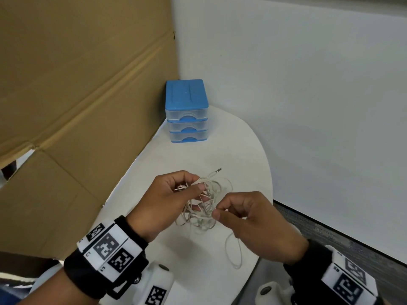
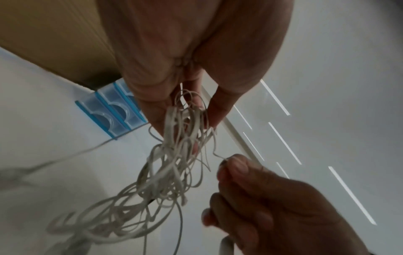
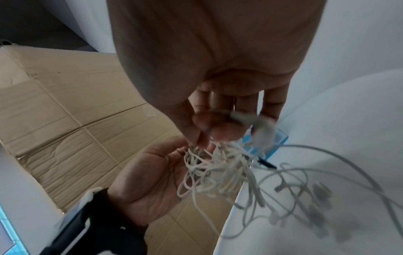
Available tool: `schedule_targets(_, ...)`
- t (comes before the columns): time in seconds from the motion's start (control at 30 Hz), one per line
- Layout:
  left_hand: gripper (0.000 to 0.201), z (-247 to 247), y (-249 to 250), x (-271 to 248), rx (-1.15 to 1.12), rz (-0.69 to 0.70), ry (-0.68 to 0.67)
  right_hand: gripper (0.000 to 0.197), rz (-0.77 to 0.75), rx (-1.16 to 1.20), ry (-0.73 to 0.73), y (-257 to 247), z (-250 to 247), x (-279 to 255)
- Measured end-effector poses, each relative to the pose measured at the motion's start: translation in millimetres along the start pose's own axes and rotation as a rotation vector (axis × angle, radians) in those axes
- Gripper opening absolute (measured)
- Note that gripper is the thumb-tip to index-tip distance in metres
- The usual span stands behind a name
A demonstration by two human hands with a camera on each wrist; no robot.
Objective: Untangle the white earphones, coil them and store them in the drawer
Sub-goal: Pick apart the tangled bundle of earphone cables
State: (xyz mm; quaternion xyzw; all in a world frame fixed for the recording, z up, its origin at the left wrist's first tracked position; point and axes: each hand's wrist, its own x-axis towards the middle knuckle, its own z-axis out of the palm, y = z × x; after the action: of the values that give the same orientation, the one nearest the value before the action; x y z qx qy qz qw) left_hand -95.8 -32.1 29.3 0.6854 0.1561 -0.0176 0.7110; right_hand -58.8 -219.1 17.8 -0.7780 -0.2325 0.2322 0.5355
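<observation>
The white earphones (image 1: 203,205) form a tangled bundle held a little above the white table (image 1: 198,271). My left hand (image 1: 167,194) grips the top of the tangle between thumb and fingers; the wires (image 2: 174,155) hang down from it. My right hand (image 1: 246,219) pinches one strand at the bundle's right side, seen as a thin wire (image 2: 218,155) leading into its fingertips (image 2: 233,163). The jack plug (image 1: 217,171) sticks out behind the bundle. A loose loop of cord (image 1: 235,254) trails on the table. The blue drawer unit (image 1: 186,111) stands at the table's back, all three drawers closed.
A large flattened cardboard sheet (image 1: 77,106) leans along the left side of the table. A white wall (image 1: 308,95) runs behind and to the right. The table's rounded edge (image 1: 267,172) drops off on the right to grey floor (image 1: 330,234).
</observation>
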Motion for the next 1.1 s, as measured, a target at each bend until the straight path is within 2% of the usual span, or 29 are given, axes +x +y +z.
schedule_targets(0.13,0.014,1,2,0,-0.155,-0.114,-0.021,0.029,-0.027,0.038,-0.007,0,8,-1)
schedule_targets(0.2,0.016,2,2,-1,-0.222,-0.169,-0.027,0.029,-0.039,0.021,-0.059,-3,9,-2)
schedule_targets(0.33,0.019,5,3,-1,-0.287,-0.231,-0.018,0.027,0.037,-0.061,-0.216,-4,8,-7)
schedule_targets(0.4,0.02,5,4,-1,-0.311,-0.255,-0.017,0.028,0.05,-0.087,-0.223,-3,8,-7)
schedule_targets(0.53,0.022,4,7,-3,-0.388,-0.284,-0.065,0.03,0.011,-0.107,-0.156,-1,8,-4)
schedule_targets(0.7,0.021,1,8,-3,-0.443,-0.309,-0.154,0.028,-0.032,0.012,-0.063,0,4,-2)
schedule_targets(0.83,0.019,0,7,-3,-0.479,-0.308,-0.204,0.037,-0.026,0.116,0.056,0,4,1)
schedule_targets(0.97,0.022,-2,8,-3,-0.533,-0.27,-0.264,0.023,0.073,0.22,0.116,-2,-2,4)
schedule_targets(1.1,0.018,-1,10,-3,-0.523,-0.183,-0.239,0.017,0.094,0.223,0.217,-5,-7,3)
